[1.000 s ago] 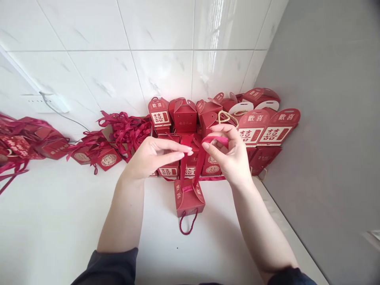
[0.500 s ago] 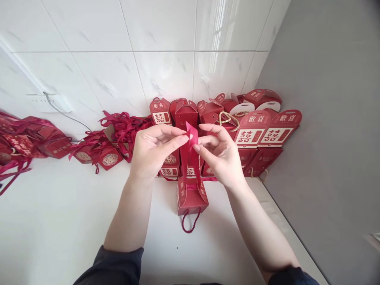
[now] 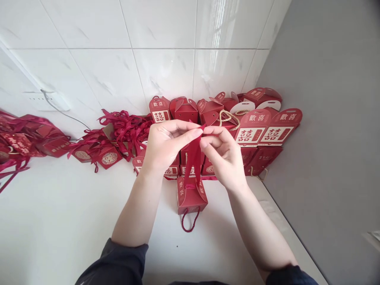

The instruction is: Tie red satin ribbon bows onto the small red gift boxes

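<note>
A small red gift box (image 3: pixel 191 196) with gold print stands on the white counter (image 3: pixel 59 221), a red cord loop hanging from its near side. A red ribbon (image 3: pixel 194 156) rises from its top in two strands. My left hand (image 3: pixel 166 144) pinches the ribbon's upper end between thumb and forefinger. My right hand (image 3: pixel 224 154) pinches the same ribbon from the right, fingertips almost touching the left hand's. Both hands are held above the box.
Several red gift boxes (image 3: pixel 261 128) are stacked against the tiled wall behind. A heap of red ribbons (image 3: pixel 126 128) and more red boxes (image 3: pixel 26 138) lie to the left. A grey wall (image 3: pixel 326 138) bounds the counter on the right.
My hands came together from apart. The ribbon, earlier held spread as a loop, is now gathered into two close strands pinched at the top. The box has hardly moved.
</note>
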Demonstrator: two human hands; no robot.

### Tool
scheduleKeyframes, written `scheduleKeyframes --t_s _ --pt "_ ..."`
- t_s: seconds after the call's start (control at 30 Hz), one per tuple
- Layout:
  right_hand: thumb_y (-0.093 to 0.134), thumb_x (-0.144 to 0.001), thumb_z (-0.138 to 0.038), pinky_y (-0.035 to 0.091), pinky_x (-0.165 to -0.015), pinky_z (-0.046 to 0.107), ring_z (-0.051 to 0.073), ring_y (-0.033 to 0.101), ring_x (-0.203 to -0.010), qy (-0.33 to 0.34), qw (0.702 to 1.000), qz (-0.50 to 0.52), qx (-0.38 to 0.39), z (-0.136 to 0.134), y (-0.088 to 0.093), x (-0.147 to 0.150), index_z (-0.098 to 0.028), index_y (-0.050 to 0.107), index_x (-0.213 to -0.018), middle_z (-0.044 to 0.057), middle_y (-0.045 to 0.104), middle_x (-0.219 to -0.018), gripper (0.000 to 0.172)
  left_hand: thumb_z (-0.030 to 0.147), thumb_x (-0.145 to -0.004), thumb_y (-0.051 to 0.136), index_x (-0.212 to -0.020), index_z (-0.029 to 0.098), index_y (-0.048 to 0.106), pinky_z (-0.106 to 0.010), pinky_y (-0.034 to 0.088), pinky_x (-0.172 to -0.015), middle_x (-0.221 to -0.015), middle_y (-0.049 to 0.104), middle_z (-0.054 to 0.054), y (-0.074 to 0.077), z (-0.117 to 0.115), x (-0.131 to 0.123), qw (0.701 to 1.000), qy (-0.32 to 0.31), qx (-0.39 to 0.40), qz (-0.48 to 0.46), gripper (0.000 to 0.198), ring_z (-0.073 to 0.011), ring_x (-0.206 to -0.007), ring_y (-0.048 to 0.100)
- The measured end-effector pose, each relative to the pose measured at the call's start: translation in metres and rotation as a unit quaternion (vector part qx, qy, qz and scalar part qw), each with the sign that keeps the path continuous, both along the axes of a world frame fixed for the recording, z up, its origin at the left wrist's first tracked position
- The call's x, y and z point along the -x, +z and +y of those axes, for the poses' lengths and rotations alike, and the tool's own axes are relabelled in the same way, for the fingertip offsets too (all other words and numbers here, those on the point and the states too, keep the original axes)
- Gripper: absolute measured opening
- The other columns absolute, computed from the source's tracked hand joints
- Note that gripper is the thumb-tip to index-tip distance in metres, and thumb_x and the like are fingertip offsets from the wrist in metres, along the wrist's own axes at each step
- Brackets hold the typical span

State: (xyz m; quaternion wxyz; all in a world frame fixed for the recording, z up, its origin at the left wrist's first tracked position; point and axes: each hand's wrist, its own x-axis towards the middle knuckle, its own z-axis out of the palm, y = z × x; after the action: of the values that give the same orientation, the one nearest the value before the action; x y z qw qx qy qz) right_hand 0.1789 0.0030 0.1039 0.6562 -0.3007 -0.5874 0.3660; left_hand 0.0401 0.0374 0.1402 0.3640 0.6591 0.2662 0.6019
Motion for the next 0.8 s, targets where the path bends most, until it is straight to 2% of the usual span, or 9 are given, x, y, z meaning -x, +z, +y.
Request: scheduleKeyframes --t_s 0.1,0.2,0.27,0.37,0.43,0.5,0.57,0.63,0.8 --pt "0.065 -0.088 -0.039 0.049 -0.067 0.029 0.015 0.062 -0.074 -0.018 0.999 -0.025 0.018 0.000 0.000 -0.002 -0.024 0.064 -0.100 0.000 0.069 -0.079 0.020 0.027 -0.075 0.078 -0.082 0.020 0.075 -0.031 0.060 -0.078 -0.081 0.074 -0.001 0.004 -0.005 -0.004 0.999 0.012 -0.021 0.030 0.011 -0.0167 -0.079 0.072" --pt "0.069 -0.084 -0.041 0.046 -0.059 0.027 0.014 0.058 -0.064 -0.046 0.997 -0.041 0.039 0.002 -0.001 -0.006 -0.021 0.069 -0.086 0.000 0.068 -0.073 0.020 0.032 -0.073 0.080 -0.102 0.023 0.069 -0.030 0.058 -0.084 -0.102 0.073 -0.004 -0.005 0.000 0.002 0.999 0.018 -0.024 0.023 0.032 -0.0185 -0.093 0.070" --pt "0.070 -0.083 -0.040 0.045 -0.057 0.027 0.013 0.056 -0.060 -0.044 0.997 -0.031 0.050 0.003 -0.001 -0.009 -0.021 0.071 -0.083 -0.001 0.067 -0.070 0.019 0.034 -0.068 0.083 -0.114 0.027 0.062 -0.030 0.056 -0.089 -0.122 0.066 -0.006 -0.024 0.010 0.012 0.999 -0.040 -0.023 0.025 0.051 -0.0200 -0.103 0.068" --pt "0.071 -0.083 -0.039 0.046 -0.058 0.027 0.013 0.056 -0.061 -0.039 0.997 -0.018 0.057 0.003 -0.001 -0.011 -0.021 0.070 -0.081 -0.001 0.066 -0.069 0.018 0.038 -0.066 0.084 -0.116 0.023 0.061 -0.038 0.052 -0.098 -0.123 0.066 -0.009 -0.064 0.027 0.029 0.961 -0.227 0.032 0.154 0.057 -0.0266 -0.112 0.064" --pt "0.070 -0.084 -0.040 0.045 -0.055 0.027 0.014 0.055 -0.059 -0.046 0.997 -0.022 0.061 0.002 -0.002 -0.011 -0.022 0.069 -0.081 -0.001 0.065 -0.067 0.019 0.038 -0.066 0.083 -0.119 0.020 0.062 -0.043 0.048 -0.102 -0.119 0.068 -0.011 -0.092 0.032 0.037 0.933 -0.262 0.071 0.234 0.059 -0.0305 -0.116 0.062" --pt "0.069 -0.084 -0.041 0.044 -0.054 0.027 0.013 0.053 -0.057 -0.057 0.996 -0.022 0.057 0.003 -0.004 -0.010 -0.022 0.067 -0.081 -0.001 0.063 -0.066 0.019 0.039 -0.071 0.079 -0.119 0.018 0.063 -0.044 0.049 -0.100 -0.118 0.069 -0.013 -0.115 0.032 0.040 0.918 -0.286 0.096 0.256 0.055 -0.0319 -0.115 0.062" --pt "0.069 -0.084 -0.039 0.044 -0.055 0.026 0.012 0.053 -0.059 -0.064 0.997 -0.016 0.051 0.005 -0.008 -0.008 -0.022 0.067 -0.081 -0.001 0.063 -0.068 0.018 0.039 -0.075 0.076 -0.122 0.018 0.061 -0.043 0.047 -0.102 -0.123 0.067 -0.014 -0.131 0.029 0.038 0.919 -0.287 0.097 0.251 0.054 -0.0316 -0.118 0.061" --pt "0.070 -0.084 -0.036 0.045 -0.059 0.026 0.012 0.054 -0.061 -0.069 0.996 -0.007 0.047 0.007 -0.011 -0.007 -0.021 0.066 -0.080 -0.001 0.063 -0.070 0.016 0.040 -0.074 0.077 -0.124 0.019 0.060 -0.043 0.044 -0.105 -0.128 0.064 -0.014 -0.141 0.023 0.034 0.925 -0.259 0.082 0.266 0.057 -0.0313 -0.122 0.058" --pt "0.069 -0.085 -0.035 0.046 -0.061 0.027 0.012 0.053 -0.063 -0.114 0.993 0.023 0.026 0.011 -0.016 -0.006 -0.022 0.064 -0.083 -0.001 0.062 -0.074 0.014 0.047 -0.064 0.083 -0.120 0.022 0.061 -0.042 0.042 -0.105 -0.128 0.063 -0.011 -0.144 0.006 0.025 0.926 -0.157 0.059 0.338 0.065 -0.0308 -0.121 0.057"
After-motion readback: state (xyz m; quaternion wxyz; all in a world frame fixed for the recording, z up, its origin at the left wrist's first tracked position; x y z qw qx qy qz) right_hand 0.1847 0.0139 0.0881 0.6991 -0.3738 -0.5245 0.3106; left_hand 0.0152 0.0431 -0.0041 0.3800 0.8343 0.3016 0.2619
